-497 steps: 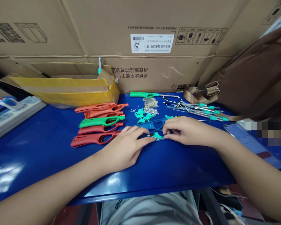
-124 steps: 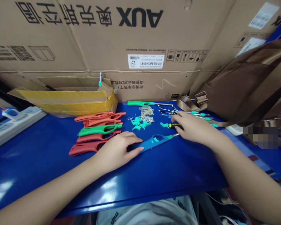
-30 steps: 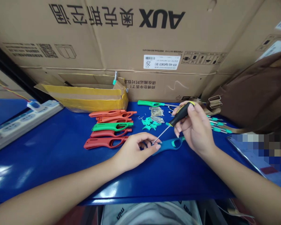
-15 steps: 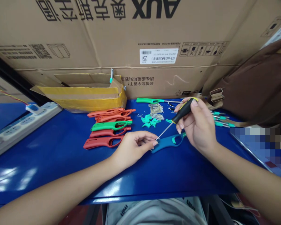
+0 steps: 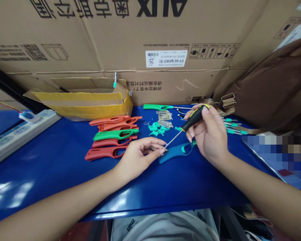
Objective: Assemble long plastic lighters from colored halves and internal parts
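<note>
My right hand (image 5: 208, 135) is wrapped around the black and yellow handle of a screwdriver (image 5: 196, 117). The shaft slants down to the left, and its tip ends at the fingertips of my left hand (image 5: 141, 155). Those fingers are pinched together; whatever small thing is between them is hidden. Just beside and under the fingertips lies a blue lighter casing (image 5: 172, 153) with a green trigger (image 5: 183, 148) in its finger opening. Behind the screwdriver, a heap of small green plastic triggers (image 5: 157, 128) sits on the blue table (image 5: 130, 197).
Red lighter casings (image 5: 104, 153) and a green casing (image 5: 112, 134) lie stacked at left, before a yellow-taped carton (image 5: 90, 108). A green long-necked lighter (image 5: 155, 107) and metal parts (image 5: 165, 115) lie behind. A power strip (image 5: 22, 134) is far left, a brown bag (image 5: 273, 87) right.
The whole view has shifted slightly, so things appear a little farther left. Both hands keep nearly the same pose around the screwdriver and the blue casing.
</note>
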Motion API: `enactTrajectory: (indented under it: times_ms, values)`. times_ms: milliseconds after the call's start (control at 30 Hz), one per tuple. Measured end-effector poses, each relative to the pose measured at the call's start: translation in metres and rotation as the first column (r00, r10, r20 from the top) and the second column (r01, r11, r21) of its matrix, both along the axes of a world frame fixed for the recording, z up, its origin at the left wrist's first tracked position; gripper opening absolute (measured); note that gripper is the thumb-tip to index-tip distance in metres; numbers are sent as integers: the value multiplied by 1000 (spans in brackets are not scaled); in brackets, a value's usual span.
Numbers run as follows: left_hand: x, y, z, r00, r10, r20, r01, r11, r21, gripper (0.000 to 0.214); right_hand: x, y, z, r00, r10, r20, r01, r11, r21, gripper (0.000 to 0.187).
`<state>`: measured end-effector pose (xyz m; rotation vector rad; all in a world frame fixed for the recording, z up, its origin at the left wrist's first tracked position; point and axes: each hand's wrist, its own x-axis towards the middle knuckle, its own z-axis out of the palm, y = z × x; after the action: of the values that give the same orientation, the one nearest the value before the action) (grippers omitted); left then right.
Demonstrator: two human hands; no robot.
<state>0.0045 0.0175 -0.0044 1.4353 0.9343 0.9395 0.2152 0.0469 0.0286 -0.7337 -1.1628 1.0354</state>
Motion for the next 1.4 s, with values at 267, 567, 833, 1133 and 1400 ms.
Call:
enactTrajectory:
  times_ms: [267, 567, 833, 1133, 1400]
  values:
    - [0, 0, 2, 1000, 8, -15, -8, 1000, 17, 23, 2, 2, -1, 997, 25, -70, -22, 999, 43, 20]
    - [-1, 0, 2, 999, 25, -38, -24, 999, 36, 26, 3, 3, -1, 999, 27, -43, -24, 997, 68, 20]
    - [0, 0, 2, 998, 22, -61, -19, 998, 53, 25, 2, 1, -1, 998, 32, -56, -29, 997, 67, 19]
    - [-1, -1, 4, 993, 36, -114, -25, 995, 99, 24, 0, 1, -2, 999, 15, -36, -14, 999, 46, 23]
    - [-1, -2, 1, 987, 58, -152, -33, 986, 162, 20, -5, -1, -2, 996, -60, 60, 55, 994, 90, 32]
